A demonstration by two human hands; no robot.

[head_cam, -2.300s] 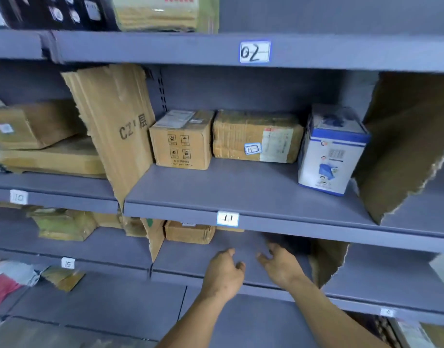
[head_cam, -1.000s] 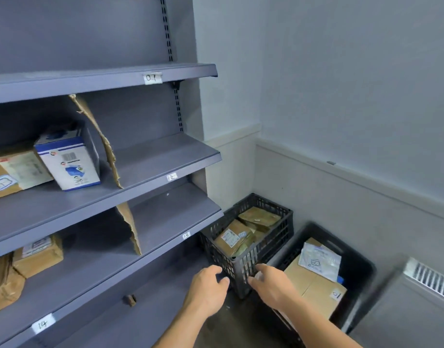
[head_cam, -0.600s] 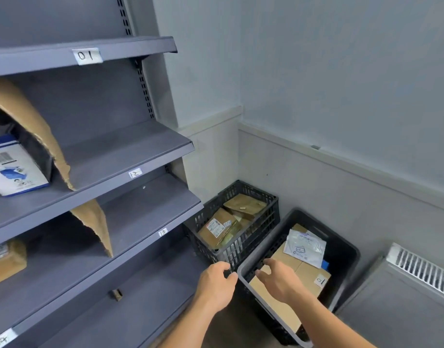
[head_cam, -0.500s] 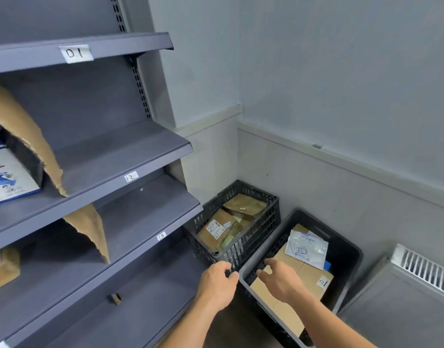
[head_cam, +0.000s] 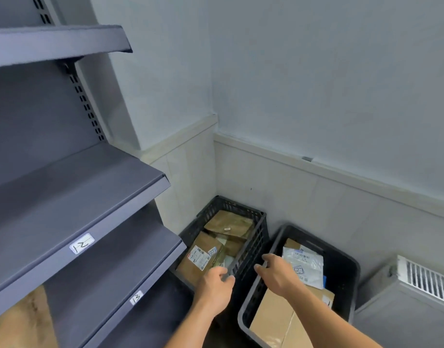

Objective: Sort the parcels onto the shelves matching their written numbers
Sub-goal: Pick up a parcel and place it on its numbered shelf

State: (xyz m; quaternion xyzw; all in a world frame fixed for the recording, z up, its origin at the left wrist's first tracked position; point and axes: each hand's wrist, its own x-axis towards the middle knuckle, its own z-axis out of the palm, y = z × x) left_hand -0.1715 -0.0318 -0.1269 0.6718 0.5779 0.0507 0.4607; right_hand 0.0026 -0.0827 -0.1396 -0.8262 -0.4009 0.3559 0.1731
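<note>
With my left grip (head_cam: 214,287) curled at the crate (head_cam: 256,242) rim — clasping it or not, I cannot tell — and my right grip (head_cam: 278,275) open and empty over the bin (head_cam: 341,254), the parcels (head_cam: 198,259) lie stacked in both, so a hasty grab could misread a half-hidden number.

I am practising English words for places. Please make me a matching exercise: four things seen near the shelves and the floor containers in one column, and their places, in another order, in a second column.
Things
1. white mailer
2. brown parcel marked 02
3. label 13
4. radiator

Places
A. in the lattice crate
B. on the front edge of a shelf
C. in the smooth black bin
D. against the wall, far right

Pairs: 1-C, 2-A, 3-B, 4-D
</note>
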